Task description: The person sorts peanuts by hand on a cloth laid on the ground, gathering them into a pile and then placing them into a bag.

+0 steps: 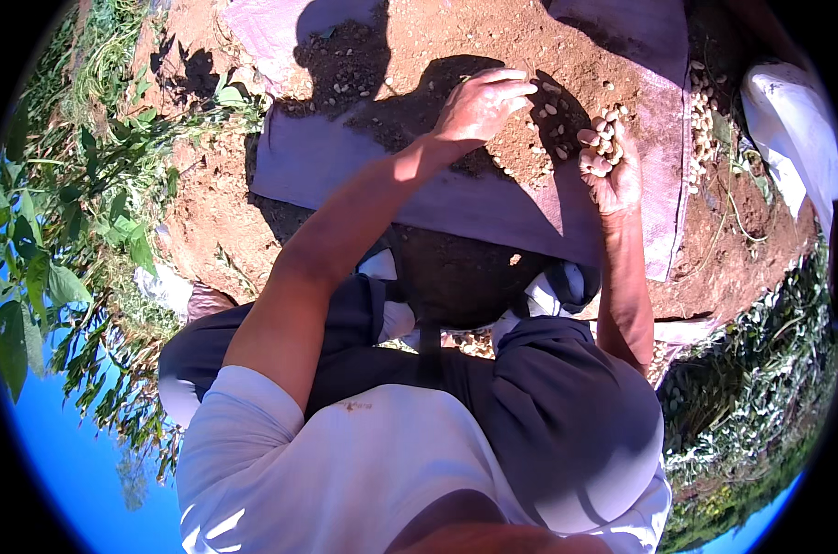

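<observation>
Peanuts in their shells (pixel 604 136) lie heaped in my right hand (pixel 614 170), its palm turned up and the fingers curled around them. To the left, my left hand (pixel 485 104) hovers over reddish soil with its back up and fingers stretched out. I see nothing held in it, though its underside is hidden. Loose peanuts (pixel 549 109) are scattered on the soil between the two hands. Beneath the soil spreads a pinkish woven sack sheet (pixel 419 208), partly in my shadow.
More peanuts (pixel 701 131) lie along the sheet's right edge, near a white sack (pixel 782 118). Pulled plants and leaves (pixel 114 208) border the left side. My shoes (pixel 547 294) stand at the sheet's near edge. A heap of greenery (pixel 744 374) lies at the lower right.
</observation>
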Demonstrator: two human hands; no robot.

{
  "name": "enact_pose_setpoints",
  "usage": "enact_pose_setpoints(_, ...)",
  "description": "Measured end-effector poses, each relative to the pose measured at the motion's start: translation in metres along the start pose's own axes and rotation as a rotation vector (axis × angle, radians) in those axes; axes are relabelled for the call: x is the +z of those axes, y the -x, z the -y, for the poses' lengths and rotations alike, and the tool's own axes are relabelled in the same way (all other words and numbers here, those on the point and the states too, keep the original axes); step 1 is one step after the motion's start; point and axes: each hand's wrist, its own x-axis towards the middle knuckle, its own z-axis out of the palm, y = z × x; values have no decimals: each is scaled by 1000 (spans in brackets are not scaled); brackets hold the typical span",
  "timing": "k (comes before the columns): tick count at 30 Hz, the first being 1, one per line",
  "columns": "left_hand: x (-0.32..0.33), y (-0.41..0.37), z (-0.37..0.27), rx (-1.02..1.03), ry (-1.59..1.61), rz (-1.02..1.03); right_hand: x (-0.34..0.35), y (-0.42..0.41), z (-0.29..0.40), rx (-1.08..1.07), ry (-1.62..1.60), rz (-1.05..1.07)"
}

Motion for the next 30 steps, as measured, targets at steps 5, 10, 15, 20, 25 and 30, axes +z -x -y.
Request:
enact_pose_setpoints(5,10,56,19,190,-341,472,-9,9,15,-30,-37,-39)
enact_pose_setpoints(10,-16,73,48,109,-400,268,-10,5,0,-6,-55,-43)
enact_pose_setpoints(15,-33,53,56,-130,255,6,-11,-3,-19,57,22,-90)
enact_pose_setpoints(20,-34,26,19,-112,127,-9,-1,-7,-43,168,18,-148)
enact_pose_setpoints(25,-2,18,-31,-80,226,15,18,2,-54,275,466,-246)
enact_pose_setpoints(30,12,9,-42,73,15,102,11,15,-39,263,561,-225)
